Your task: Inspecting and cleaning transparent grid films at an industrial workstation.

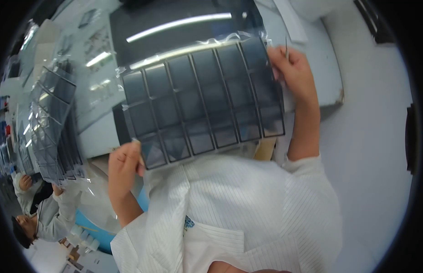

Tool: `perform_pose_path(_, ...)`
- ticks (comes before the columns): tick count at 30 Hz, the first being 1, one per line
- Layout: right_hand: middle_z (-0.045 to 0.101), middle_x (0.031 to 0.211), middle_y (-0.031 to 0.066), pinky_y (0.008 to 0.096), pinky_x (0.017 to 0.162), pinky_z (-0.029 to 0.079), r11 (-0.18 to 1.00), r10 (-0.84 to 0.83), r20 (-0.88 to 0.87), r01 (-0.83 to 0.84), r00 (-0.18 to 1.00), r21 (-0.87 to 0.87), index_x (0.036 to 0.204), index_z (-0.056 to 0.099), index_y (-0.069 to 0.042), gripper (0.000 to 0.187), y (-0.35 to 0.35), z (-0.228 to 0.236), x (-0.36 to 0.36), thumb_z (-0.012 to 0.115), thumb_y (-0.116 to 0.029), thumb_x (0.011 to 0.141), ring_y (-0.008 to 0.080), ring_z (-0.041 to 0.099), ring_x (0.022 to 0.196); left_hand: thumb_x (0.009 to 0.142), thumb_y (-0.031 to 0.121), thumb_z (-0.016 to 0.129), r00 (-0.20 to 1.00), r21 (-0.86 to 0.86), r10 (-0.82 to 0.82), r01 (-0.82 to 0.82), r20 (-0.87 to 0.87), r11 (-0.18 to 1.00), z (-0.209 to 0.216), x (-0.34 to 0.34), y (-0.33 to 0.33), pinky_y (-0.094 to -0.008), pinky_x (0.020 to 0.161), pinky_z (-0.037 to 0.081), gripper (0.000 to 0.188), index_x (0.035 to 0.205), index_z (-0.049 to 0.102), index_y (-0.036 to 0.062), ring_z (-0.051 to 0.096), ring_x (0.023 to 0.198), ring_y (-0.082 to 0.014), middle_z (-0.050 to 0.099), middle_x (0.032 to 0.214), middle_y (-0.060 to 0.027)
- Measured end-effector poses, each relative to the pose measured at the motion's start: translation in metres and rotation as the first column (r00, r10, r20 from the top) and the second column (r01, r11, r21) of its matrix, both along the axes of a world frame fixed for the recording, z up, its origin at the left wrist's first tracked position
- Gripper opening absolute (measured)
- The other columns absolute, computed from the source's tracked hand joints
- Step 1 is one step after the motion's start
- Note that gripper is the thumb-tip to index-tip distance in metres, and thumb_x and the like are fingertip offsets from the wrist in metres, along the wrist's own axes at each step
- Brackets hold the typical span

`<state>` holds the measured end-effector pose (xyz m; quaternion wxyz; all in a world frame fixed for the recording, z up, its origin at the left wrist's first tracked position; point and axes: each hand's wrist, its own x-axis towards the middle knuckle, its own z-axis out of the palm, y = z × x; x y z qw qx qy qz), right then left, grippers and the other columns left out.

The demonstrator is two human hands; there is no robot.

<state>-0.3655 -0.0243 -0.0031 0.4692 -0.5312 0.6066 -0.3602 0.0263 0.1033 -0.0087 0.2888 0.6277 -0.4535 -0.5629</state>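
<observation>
A dark, glossy sheet divided into a grid of rectangular panels (206, 102) is held up in front of me, tilted, with clear film crinkling along its far edge. My left hand (125, 164) pinches its near left corner between thumb and fingers. At the far right edge, my right hand (293, 75) grips the sheet with fingers curled. A thin metal pointed tool (286, 48) sticks up from that same hand; its lower part is hidden, so its kind is unclear. Behind the gridded sheet lies a larger black glossy sheet or panel (175, 29) reflecting a strip light.
On the left stands a stack of similar gridded sheets in clear film (54, 123). The pale worktable (95, 139) ends at a corner on the right. A white strip (291, 20) lies at the back right. Another person (52, 214) works at the lower left.
</observation>
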Motion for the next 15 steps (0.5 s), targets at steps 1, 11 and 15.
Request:
perform_pose_path(1,0.056,0.065,-0.0043,0.0188,0.047,0.032,1.0,-0.01,0.006,0.01,1.0,-0.016,0.081,0.064,-0.007,0.03,0.0,-0.003,0.001,0.063,-0.032,0.097,0.0009,0.047,0.056,0.102,0.023,0.054,1.0,-0.037,0.021,-0.021,0.002,0.999,0.006,-0.005,-0.003,-0.0217,0.045,0.032,0.038,0.069,0.059,0.0053,0.043,0.047,-0.0037,0.051,0.056,0.0045)
perform_pose_path(11,0.063,0.082,0.0015,0.0209,0.051,0.037,0.978,0.051,-0.049,-0.059,0.998,-0.2,0.097,0.065,-0.003,0.025,-0.02,-0.002,-0.025,0.059,-0.027,0.1,0.0059,0.055,0.066,0.101,0.02,0.054,0.977,-0.17,-0.208,0.198,-0.043,0.965,0.035,-0.031,-0.043,-0.0231,0.05,0.042,0.037,0.069,0.058,0.0019,0.055,0.054,-0.007,0.06,0.059,-0.0014)
perform_pose_path(15,0.059,0.068,-0.0021,0.0201,0.043,0.025,0.939,-0.009,-0.257,-0.08,0.966,-0.334,0.096,0.065,-0.005,0.027,-0.046,-0.015,-0.082,0.059,-0.031,0.1,0.0021,0.042,0.05,0.101,0.025,0.053,0.939,-0.254,-0.331,0.345,0.098,0.904,0.012,-0.048,-0.082,-0.0247,0.052,0.045,0.04,0.07,0.06,0.0014,0.058,0.052,-0.0095,0.062,0.059,-0.0033)
